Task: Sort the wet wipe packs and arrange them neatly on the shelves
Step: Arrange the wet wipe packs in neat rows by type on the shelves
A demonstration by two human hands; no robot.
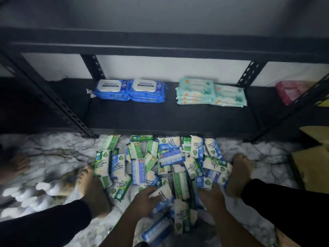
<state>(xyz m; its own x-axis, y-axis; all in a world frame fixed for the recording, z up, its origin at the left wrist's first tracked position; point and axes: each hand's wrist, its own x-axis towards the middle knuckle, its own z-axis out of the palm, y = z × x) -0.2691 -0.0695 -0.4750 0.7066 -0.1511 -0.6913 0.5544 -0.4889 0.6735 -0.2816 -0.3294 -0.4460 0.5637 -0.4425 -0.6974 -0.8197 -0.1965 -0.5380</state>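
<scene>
Left hand (145, 198), nearest lens: fingers clamped round white pack (161, 192) at near edge of pile. Right hand (212, 196): fingers bent down onto blue-white pack (203, 182); grip or mere touch, cannot tell. Black metal shelf (160, 118) spans background. Marbled floor (53, 154) carries loose pile of green and blue packs (160, 161) between left foot (92, 189) and right foot (238, 175). On shelf: blue stacks (130, 91) left, mint-green stacks (210, 93) right, well apart. Pink bundle (288, 91) far right, blurred.
</scene>
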